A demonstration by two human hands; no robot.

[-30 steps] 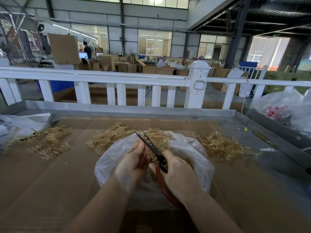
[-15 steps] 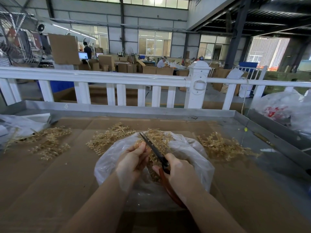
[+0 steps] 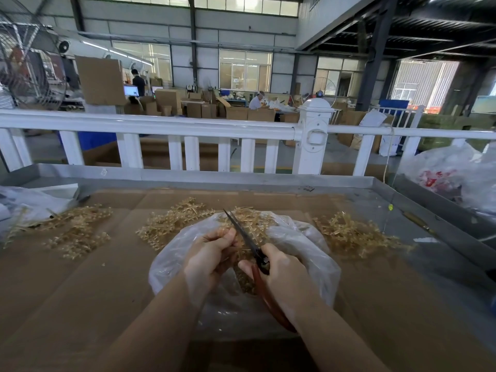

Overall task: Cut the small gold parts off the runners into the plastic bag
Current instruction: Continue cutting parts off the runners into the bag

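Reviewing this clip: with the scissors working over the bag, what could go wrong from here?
1. The scissors blades lie right beside the left hand fingers pinching the gold runner; a slip could nick them.
2. The right hand cuts above the plastic bag, whose thin rim bunches near the blades and might get snipped.
3. Cut parts may bounce onto the cardboard instead.

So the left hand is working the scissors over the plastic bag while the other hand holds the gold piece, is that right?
Not quite. The head view shows the right hand working the scissors over the plastic bag, while the left hand holds the gold piece.
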